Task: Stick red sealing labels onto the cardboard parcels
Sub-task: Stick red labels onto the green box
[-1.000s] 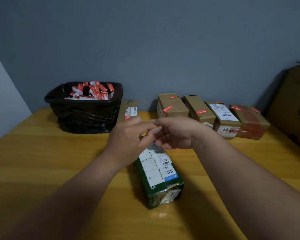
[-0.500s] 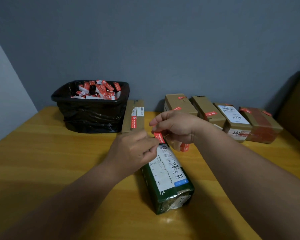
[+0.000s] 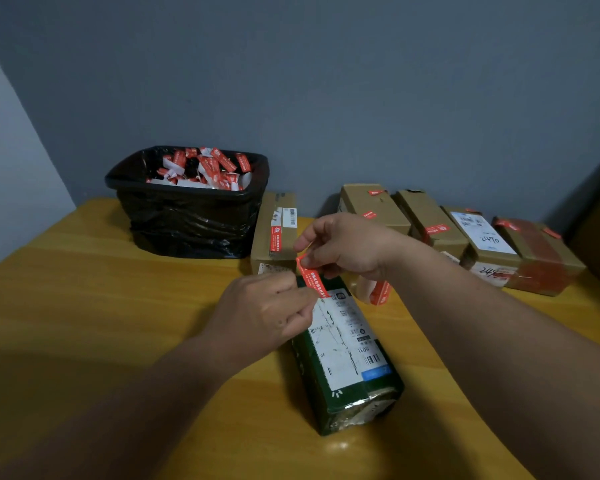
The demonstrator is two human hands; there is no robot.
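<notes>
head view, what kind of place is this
Probably a small parcel packing spot in a home or back room: a wooden table against a bare wall, taped parcels in a row, and a lined bin full of label scraps.

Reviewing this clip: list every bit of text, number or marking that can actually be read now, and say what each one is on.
"5011", upside down: white shipping label on the green parcel.
Handwritten digits, seemingly "0457", upside down: white label on the third brown box.
Handwritten "24", rest cut off: the front of that box.
White print on the red label pinched by the left hand and right hand: too small.
Barcodes, bin scraps: unreadable.
</notes>
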